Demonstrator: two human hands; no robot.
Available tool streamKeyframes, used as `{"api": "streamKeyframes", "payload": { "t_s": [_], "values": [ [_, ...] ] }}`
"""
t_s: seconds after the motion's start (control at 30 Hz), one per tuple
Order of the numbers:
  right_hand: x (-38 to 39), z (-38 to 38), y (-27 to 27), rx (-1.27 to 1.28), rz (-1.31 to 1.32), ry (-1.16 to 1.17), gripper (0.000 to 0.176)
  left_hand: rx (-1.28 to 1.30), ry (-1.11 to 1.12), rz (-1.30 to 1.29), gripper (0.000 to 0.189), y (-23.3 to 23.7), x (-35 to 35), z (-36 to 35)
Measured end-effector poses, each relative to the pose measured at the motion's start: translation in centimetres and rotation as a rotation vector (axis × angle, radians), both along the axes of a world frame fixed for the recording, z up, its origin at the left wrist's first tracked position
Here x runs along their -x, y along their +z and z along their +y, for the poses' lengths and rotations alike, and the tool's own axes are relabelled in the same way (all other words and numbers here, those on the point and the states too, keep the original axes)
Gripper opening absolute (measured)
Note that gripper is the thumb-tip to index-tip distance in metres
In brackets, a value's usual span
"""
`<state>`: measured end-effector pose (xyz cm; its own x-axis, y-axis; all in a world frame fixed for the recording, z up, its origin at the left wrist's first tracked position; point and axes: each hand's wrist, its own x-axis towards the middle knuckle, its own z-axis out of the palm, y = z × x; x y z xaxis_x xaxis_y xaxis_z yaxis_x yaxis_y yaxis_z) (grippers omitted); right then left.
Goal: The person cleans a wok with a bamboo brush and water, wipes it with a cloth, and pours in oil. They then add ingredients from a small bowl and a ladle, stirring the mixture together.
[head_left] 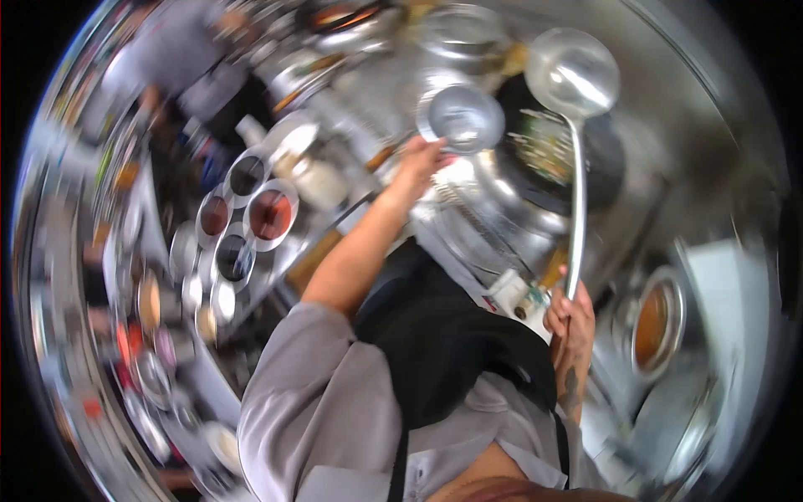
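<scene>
My left hand is closed on the near rim of a small metal bowl, held out beside a dark wok. Pale and green pieces of food lie in the wok. The fingers of my right hand are wrapped round the lower end of a long ladle handle. The ladle reaches up across the wok, its round bowl over the wok's far edge. Motion blurs the bowl and the food, and what the bowl holds cannot be made out.
Containers of dark and red sauce stand at the left, near a white jar. A pot of brown liquid is at the right. Another person in grey stands at the upper left. A metal pan sits at the back.
</scene>
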<state>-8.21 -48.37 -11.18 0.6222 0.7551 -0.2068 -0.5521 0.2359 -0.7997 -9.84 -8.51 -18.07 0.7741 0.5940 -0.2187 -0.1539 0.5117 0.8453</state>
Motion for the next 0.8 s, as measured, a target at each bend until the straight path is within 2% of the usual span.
{"api": "streamKeyframes", "payload": {
  "t_s": [0.07,0.13,0.23,0.47,0.5,0.63,0.67,0.7,0.77,0.8],
  "values": [
    [0.3,1.7,0.0,0.117,-0.026,0.105,0.059,0.054,0.091,-0.086,0.025,0.5,2.1,-0.5],
    [0.4,3.3,-0.9,0.124,0.060,0.260,0.057,0.117,0.181,-0.135,0.016,1.1,4.8,-0.3],
    [0.8,5.9,-1.5,0.115,0.126,0.479,0.055,0.118,0.315,-0.133,0.014,0.6,10.9,0.8],
    [3.3,12.4,0.4,0.042,0.071,0.776,0.056,0.115,0.835,-0.247,0.009,0.0,34.3,-2.6],
    [3.7,13.6,0.6,0.030,0.053,0.814,0.056,0.148,1.012,-0.183,0.009,0.5,37.7,-3.6],
    [7.4,18.5,2.4,0.118,-0.028,0.875,0.056,-0.008,1.402,-0.181,0.010,-5.6,54.3,-5.9],
    [8.2,19.5,3.0,0.163,-0.040,0.869,0.056,0.033,1.524,-0.054,0.016,-6.9,58.3,-6.5],
    [8.4,20.6,2.4,0.198,-0.071,0.914,0.055,0.027,1.610,-0.058,0.021,-7.2,61.4,-7.4],
    [9.3,23.1,0.8,0.280,-0.145,0.964,0.053,0.123,1.752,-0.072,0.025,-9.4,68.0,-9.1],
    [10.2,24.1,0.4,0.333,-0.186,0.969,0.052,-0.064,1.679,-0.119,0.025,-11.5,71.2,-10.9]
  ]
}}
